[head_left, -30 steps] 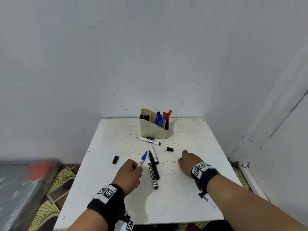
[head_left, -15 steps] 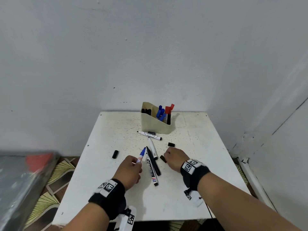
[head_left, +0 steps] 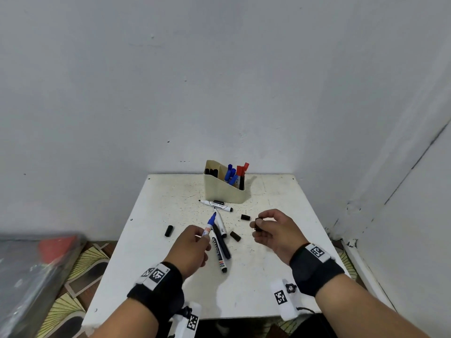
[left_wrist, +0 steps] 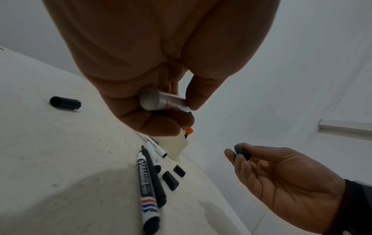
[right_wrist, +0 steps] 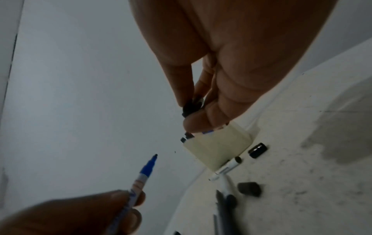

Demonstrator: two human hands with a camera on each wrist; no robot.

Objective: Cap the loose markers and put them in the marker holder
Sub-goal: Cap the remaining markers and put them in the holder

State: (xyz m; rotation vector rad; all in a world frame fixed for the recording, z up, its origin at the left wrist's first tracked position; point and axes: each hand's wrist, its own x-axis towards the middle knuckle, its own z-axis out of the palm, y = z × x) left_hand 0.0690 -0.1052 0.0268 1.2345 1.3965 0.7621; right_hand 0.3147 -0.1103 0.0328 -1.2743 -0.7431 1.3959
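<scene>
While my left hand grips an uncapped blue marker tip-up above the white desk, my right hand pinches a black cap between thumb and fingertips, well apart from the tip. Three loose markers and three more black caps lie before the beige marker holder at the desk's far edge.

Right hand pinches a black cap above the beige marker holder; left hand holds an uncapped blue marker, tip up
</scene>
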